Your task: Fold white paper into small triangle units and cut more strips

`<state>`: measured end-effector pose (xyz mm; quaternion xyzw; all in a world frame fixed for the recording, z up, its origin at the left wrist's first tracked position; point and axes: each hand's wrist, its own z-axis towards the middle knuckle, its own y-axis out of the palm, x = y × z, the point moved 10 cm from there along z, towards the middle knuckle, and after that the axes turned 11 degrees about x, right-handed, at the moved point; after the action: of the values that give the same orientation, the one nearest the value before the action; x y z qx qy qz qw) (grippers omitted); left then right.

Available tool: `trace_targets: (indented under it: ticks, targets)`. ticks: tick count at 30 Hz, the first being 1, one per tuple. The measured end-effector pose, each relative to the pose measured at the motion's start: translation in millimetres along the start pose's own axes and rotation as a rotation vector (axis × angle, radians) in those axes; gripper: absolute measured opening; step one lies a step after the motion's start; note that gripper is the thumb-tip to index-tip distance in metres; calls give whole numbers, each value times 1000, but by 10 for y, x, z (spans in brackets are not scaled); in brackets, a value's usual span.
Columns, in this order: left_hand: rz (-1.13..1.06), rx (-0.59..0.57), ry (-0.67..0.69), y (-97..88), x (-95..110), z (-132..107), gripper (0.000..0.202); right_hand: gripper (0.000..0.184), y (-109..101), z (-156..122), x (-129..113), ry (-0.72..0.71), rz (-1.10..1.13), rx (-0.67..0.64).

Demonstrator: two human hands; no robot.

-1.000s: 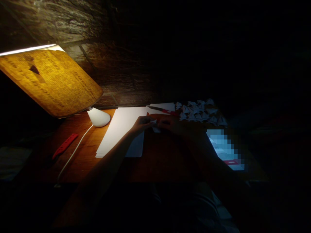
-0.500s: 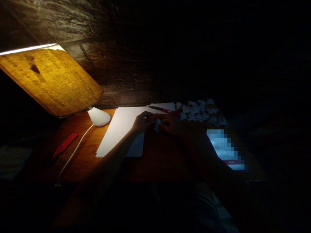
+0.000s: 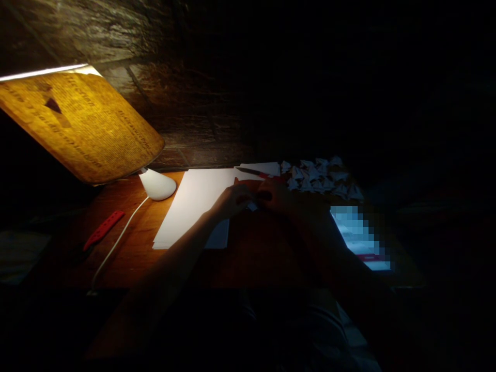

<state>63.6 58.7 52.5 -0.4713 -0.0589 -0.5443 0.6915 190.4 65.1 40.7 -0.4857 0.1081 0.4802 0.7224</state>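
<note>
In dim lamp light my left hand (image 3: 232,199) and my right hand (image 3: 276,198) meet over the wooden table (image 3: 256,258). Both have their fingers pinched on a small white folded paper piece (image 3: 251,206), which is mostly hidden between them. The left hand lies over the edge of a stack of white paper sheets (image 3: 194,204). Just behind the hands lie scissors with red handles (image 3: 260,175). A heap of several small folded white paper pieces (image 3: 321,176) sits to the right of the right hand.
A desk lamp with a yellow printed shade (image 3: 83,126) and white base (image 3: 157,184) stands at the left, its white cord (image 3: 116,243) trailing toward me. A red strip-like tool (image 3: 103,230) lies left of the cord. A lit screen (image 3: 358,235) glows at the right.
The small paper piece stood up between my fingers half a second ago; now it is pressed down and nearly hidden. My left hand has shifted slightly right, closer to the right hand.
</note>
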Motion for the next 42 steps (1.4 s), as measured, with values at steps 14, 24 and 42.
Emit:
trace_targets:
  ticks: [14,24,42]
  targets:
    - [99,-84,122,-16,131,-25,13,6,1,22,-44,-51,-14,-49]
    - [192,-127,153,26,178,-21,9,6,68,20,-80,-69,-51,-140]
    - [291,-198,170,72,211,-44,14,10,84,10,-142,-100,-107,-201]
